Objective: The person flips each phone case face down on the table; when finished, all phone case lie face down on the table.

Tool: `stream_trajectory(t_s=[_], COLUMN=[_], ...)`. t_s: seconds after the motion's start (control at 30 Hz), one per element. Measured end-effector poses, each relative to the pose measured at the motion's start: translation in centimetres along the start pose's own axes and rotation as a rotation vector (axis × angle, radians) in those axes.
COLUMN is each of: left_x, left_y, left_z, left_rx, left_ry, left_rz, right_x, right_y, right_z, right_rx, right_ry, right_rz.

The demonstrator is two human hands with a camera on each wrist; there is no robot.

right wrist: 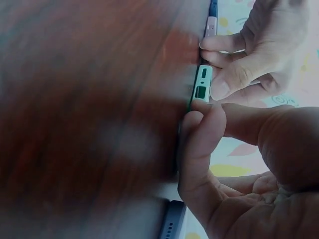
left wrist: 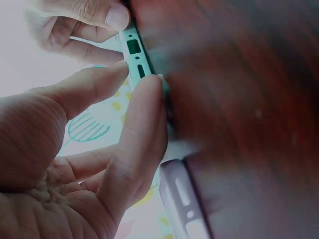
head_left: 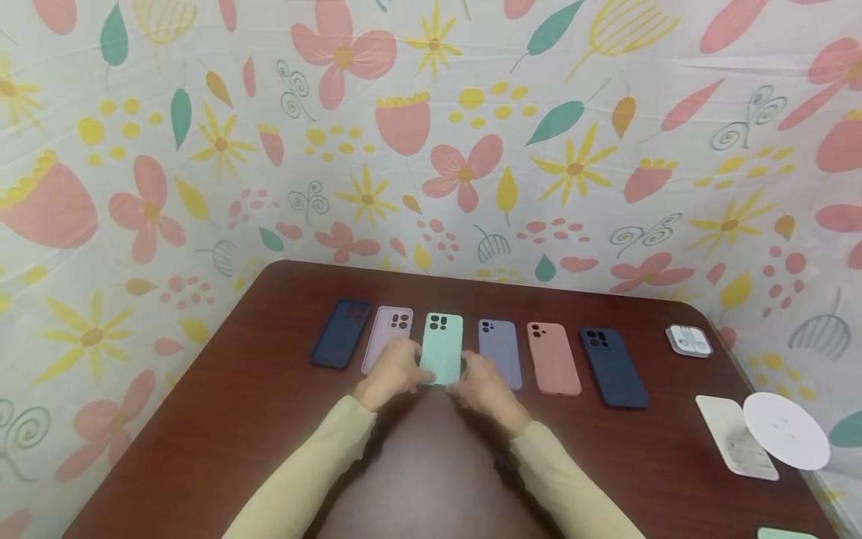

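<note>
A mint-green phone case (head_left: 441, 352) lies flat on the table, camera cutout away from me. My left hand (head_left: 397, 367) pinches its near left corner between thumb and fingers. At the near right corner, my right hand (head_left: 483, 385) pinches it too. The left wrist view shows the port cutouts of the mint-green phone case (left wrist: 134, 47) between both hands. A lilac phone case (head_left: 384, 333) lies left of it, partly hidden by my left hand. Just beyond my right hand is a lavender-blue phone case (head_left: 501, 355).
A navy phone case (head_left: 340, 335) lies at the row's left end; a pink case (head_left: 554, 359) and another navy case (head_left: 614, 368) are on the right. Further right are boxed earphones (head_left: 689, 340), a pale flat card-like piece (head_left: 734, 438) and a white disc (head_left: 786, 430). Patterned cloth hangs behind.
</note>
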State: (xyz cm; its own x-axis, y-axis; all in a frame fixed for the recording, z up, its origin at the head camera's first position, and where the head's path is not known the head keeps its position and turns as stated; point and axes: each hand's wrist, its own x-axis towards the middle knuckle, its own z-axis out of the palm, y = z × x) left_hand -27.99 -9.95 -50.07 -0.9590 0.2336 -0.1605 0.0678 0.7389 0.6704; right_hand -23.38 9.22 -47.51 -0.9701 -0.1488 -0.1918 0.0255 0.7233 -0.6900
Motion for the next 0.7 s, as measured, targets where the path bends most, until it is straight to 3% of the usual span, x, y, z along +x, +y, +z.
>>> stream_trajectory(t_s=[0.17,0.27,0.37,0.5,0.7], left_x=[-2.8,-3.9,-4.3,-4.8,-5.1], left_y=[2.3,2.6,2.0,0.9,-1.1], left_z=[-2.2,-3.3,-4.3,-5.7,-8.0], left_rx=[-0.041,-0.042,0.009,0.066,0.077], left_ry=[0.021,0.032,0.039,0.049,0.064], left_rz=[0.035,0.042,0.032,-0.018,-0.057], right_x=[0.2,0.7,0.7,-0.3,-0.1], right_y=[0.7,1.1,0.3,-2.3,-4.2], right_z=[0.4,1.1,1.6,1.7,3.5], right_rx=[-0.062,-0.079,-0.028,0.065,0.116], right_ry=[0.087,0.123,0.082,0.007,-0.039], right_rz=[-0.115,-0.193,-0.19,-0.133,-0.122])
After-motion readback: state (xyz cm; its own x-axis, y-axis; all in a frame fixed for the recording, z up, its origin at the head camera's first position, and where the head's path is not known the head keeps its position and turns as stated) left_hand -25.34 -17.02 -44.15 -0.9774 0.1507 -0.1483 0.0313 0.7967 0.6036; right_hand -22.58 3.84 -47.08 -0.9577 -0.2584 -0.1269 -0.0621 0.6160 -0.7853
